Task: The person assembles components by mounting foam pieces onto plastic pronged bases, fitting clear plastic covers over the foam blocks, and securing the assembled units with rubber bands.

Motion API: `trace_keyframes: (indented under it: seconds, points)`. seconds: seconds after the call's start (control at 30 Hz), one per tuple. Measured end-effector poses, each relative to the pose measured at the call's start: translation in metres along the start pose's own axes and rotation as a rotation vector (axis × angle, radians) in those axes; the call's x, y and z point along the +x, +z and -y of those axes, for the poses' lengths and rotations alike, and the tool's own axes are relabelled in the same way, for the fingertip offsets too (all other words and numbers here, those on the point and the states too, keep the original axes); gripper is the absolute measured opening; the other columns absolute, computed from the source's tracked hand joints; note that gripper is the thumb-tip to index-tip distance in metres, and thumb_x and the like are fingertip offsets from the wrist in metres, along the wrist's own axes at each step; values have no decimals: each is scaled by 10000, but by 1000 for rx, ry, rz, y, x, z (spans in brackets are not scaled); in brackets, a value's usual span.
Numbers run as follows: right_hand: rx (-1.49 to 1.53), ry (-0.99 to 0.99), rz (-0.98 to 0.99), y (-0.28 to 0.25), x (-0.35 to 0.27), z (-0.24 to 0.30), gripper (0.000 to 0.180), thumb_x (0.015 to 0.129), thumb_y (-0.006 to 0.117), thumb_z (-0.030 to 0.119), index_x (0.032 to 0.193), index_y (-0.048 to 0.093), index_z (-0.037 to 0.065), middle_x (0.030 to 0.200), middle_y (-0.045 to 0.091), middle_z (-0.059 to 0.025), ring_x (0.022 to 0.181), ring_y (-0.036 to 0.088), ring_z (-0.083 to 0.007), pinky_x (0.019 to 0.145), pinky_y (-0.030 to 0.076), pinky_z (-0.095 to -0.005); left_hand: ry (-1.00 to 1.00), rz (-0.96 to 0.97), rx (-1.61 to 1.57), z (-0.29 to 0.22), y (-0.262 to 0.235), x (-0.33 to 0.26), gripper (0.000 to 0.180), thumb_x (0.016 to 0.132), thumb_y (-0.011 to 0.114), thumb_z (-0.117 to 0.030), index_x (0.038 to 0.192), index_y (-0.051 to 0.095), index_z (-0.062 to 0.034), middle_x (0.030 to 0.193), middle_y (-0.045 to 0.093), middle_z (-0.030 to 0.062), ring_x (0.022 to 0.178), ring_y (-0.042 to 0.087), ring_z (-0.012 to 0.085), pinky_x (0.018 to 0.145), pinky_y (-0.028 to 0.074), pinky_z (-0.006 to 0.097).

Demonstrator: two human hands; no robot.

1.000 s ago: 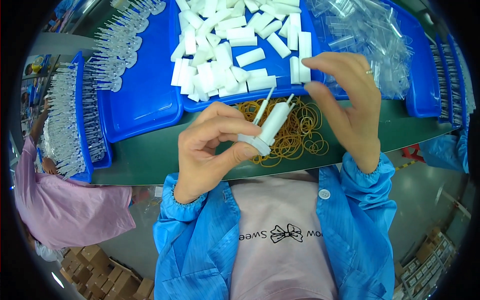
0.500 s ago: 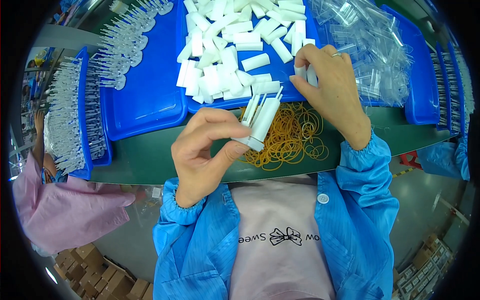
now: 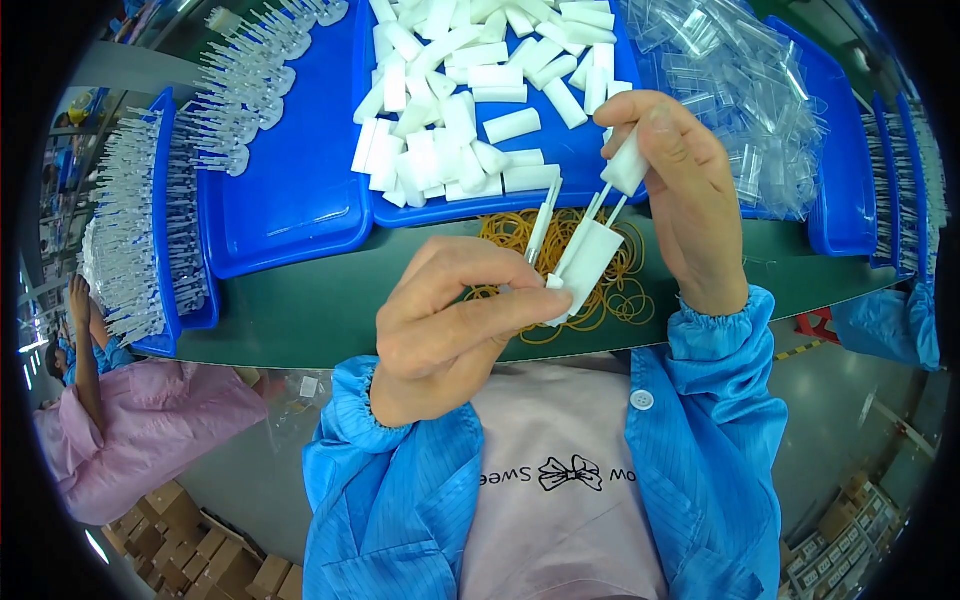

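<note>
One left hand (image 3: 455, 330): pinching white pronged plastic holder (image 3: 542, 222)
Right hand (image 3: 693, 190): gripping white oblong foam block (image 3: 626, 167) at prong tips

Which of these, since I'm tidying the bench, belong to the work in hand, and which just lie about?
Seemingly in the work:
pronged part, in left hand
white block set on that part
second block, in right hand
blue tray of similar blocks

Apparently lying about, in neither hand:
rubber bands
clear plastic pieces
cardboard boxes
</note>
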State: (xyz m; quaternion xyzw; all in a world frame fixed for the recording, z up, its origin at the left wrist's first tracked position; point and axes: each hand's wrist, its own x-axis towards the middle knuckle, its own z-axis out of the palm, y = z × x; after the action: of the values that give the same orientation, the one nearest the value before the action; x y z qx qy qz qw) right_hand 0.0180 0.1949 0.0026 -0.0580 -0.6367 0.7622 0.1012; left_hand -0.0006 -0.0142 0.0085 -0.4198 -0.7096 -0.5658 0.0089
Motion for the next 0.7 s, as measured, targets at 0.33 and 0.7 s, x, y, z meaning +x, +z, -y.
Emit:
trace_keyframes:
  seconds: [0.33, 0.7]
  points:
    - [-76, -39, 203, -3, 2, 5, 336, 932, 483, 322, 1008, 625, 28, 883, 569, -6, 849, 483, -93, 794, 377, -243, 79, 32, 102, -1, 0, 2, 358, 575, 665, 62, 908, 701, -64, 874, 607, 61, 779, 572, 219, 651, 471, 312]
    - [181, 120, 24, 3, -4, -4, 270, 880, 570, 326, 954, 570, 67, 896, 580, -34, 887, 553, -125, 797, 425, -269, 31, 60, 189, -9, 2, 3, 359, 559, 651, 42, 900, 705, -57, 855, 597, 57, 779, 565, 221, 647, 471, 303]
